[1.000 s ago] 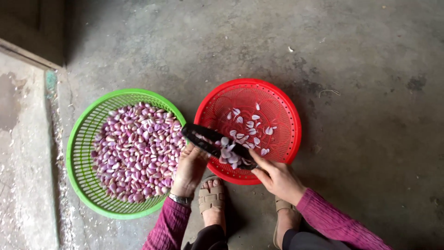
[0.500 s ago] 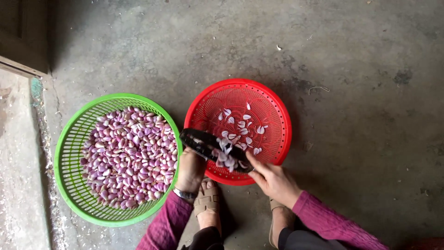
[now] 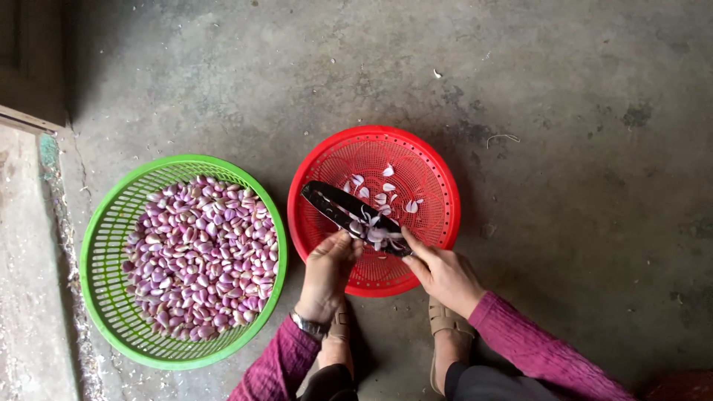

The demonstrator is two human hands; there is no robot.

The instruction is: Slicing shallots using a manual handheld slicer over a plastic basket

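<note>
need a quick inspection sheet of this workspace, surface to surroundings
surface: bare grey concrete floor, stained.
job's things: long dark blade over red basket holding a few pale slices; green basket full of purple shallots.
clutter: scattered peel bits.
hands: left hand at the blade; right hand grips its near end.
cables: nothing seen.
surroundings: raised ledge at left; sandalled feet below.

stained grey concrete floor [image 3: 564,89] (raised pale step [image 3: 30,282] at one side).
</note>
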